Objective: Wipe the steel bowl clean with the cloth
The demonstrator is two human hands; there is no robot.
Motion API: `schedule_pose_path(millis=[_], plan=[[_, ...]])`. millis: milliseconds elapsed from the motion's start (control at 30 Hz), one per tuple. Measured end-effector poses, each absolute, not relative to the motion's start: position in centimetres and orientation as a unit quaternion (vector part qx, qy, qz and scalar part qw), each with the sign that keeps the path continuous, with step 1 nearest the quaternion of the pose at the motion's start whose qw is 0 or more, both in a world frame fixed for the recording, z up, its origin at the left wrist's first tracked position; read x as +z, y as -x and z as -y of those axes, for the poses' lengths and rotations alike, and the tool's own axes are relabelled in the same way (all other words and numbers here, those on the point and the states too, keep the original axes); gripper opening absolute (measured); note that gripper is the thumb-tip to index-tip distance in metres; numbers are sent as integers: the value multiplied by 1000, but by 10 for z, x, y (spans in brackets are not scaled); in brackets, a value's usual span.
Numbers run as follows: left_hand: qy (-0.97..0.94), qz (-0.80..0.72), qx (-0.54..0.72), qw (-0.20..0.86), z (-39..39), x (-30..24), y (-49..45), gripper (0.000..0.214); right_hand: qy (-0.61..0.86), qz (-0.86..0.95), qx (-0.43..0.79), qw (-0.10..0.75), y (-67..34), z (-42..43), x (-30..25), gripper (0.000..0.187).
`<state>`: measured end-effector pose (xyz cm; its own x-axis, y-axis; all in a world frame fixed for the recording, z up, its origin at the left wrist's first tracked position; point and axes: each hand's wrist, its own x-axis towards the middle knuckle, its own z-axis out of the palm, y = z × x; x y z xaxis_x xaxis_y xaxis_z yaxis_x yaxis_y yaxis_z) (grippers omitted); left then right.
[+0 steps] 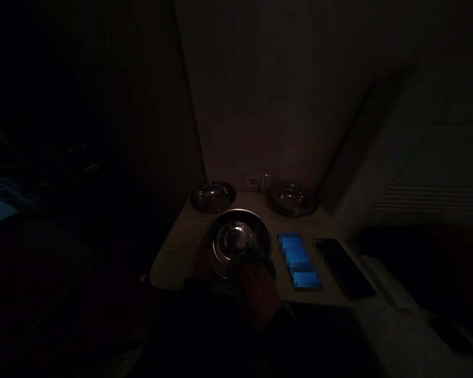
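Observation:
The scene is very dark. A round steel plate (236, 236) is held tilted over the near part of a small light table (173, 252). My left hand (202, 260) grips the plate's left rim. My right hand (256, 289) presses a dark cloth (256, 257) against the plate's near rim, fingers closed over it.
A steel bowl (213, 197) stands at the table's back left and a stack of steel plates (294, 198) at the back right. A lit blue phone (299, 261) and a dark phone (347, 268) lie at the right. A wall socket (258, 181) sits behind.

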<state>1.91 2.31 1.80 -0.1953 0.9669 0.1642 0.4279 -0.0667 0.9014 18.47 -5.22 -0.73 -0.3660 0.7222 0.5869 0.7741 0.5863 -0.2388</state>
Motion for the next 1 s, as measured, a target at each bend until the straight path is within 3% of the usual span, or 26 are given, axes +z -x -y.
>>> schedule_pose_path(millis=[233, 467, 833, 1000], plan=[[-491, -700, 439, 276, -27, 6, -13, 34, 491, 781, -48, 382, -169, 53, -26, 37], [-503, -729, 401, 234, -28, 6, -12, 30, 502, 787, -57, 355, -165, 51, -34, 34], [-551, -675, 426, 244, -28, 10, -16, 21, 490, 805, -46, 331, -173, 50, -17, 35], [-573, -625, 453, 275, -31, 5, -15, 33, 508, 800, -47, 316, -171, 54, -11, 36]])
